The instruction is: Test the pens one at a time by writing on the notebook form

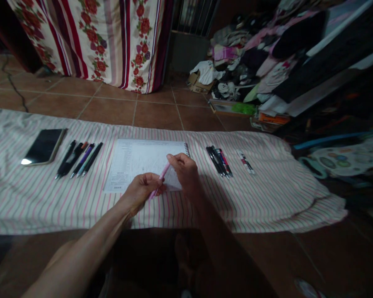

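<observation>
Both of my hands meet over the near half of a spiral notebook [133,155], working on one pink pen [164,170]. From the lower left my left forearm reaches up and inward, and the left hand [147,184] is closed around the lower stretch of the pen, fingers curled with the knuckles bent. My right forearm rises from the lower right and leans back toward the left; the right hand [185,169] sits higher and a little farther out, its thumb and forefinger drawn together on the pen's upper end, the other fingers folded in and mostly hidden from me. Between the two grips the pen slants, upper end to the right, lower end poking out beneath my left hand past the notebook's near edge. The notebook lies flat on a striped cloth [267,198], its coil showing at the right beyond my right hand. Off to the left lies a row of pens [79,159], with a smartphone [44,147] beyond them. Over on the right, near my right wrist, a tighter cluster of pens [219,161] lies side by side, and farther right are some slim white-and-black pieces [246,162], too blurred to name.
</observation>
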### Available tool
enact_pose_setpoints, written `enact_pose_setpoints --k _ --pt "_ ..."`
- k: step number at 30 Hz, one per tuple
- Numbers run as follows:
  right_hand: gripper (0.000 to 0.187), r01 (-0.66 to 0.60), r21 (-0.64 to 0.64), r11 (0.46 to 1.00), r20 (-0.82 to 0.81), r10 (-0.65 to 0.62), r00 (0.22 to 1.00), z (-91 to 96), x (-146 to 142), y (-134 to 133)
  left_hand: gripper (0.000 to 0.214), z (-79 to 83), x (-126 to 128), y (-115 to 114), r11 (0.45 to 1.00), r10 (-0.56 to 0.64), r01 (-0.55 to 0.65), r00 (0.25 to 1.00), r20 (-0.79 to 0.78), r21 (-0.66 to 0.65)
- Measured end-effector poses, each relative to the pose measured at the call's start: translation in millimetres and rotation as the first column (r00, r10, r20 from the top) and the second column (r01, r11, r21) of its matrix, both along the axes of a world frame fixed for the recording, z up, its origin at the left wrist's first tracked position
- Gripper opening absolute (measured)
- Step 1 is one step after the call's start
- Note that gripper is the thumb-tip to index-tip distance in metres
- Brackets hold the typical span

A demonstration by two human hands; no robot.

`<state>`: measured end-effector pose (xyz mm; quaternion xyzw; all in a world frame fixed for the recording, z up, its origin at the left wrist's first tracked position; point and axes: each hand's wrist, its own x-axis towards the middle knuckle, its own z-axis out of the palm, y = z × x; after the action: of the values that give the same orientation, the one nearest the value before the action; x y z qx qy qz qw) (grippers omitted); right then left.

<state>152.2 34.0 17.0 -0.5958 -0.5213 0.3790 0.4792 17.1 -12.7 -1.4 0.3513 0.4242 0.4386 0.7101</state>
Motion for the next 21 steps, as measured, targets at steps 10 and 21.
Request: enact_pose_setpoints --k 10,21 --pt "0.032 0.021 0.027 0.999 0.011 -0.022 1.0 -2.2 -1.8 -1.7 0.013 0.6 -2.9 -1.8 0.909 0.332 -0.065 0.711 -0.62 0.412" --pt "0.032 -0.166 -0.144 0.976 -0.456 0.083 0.886 8.8 10.9 0.9 0.027 15.6 -3.3 2.1 0.996 0.084 -0.082 0.993 -0.078 0.028"
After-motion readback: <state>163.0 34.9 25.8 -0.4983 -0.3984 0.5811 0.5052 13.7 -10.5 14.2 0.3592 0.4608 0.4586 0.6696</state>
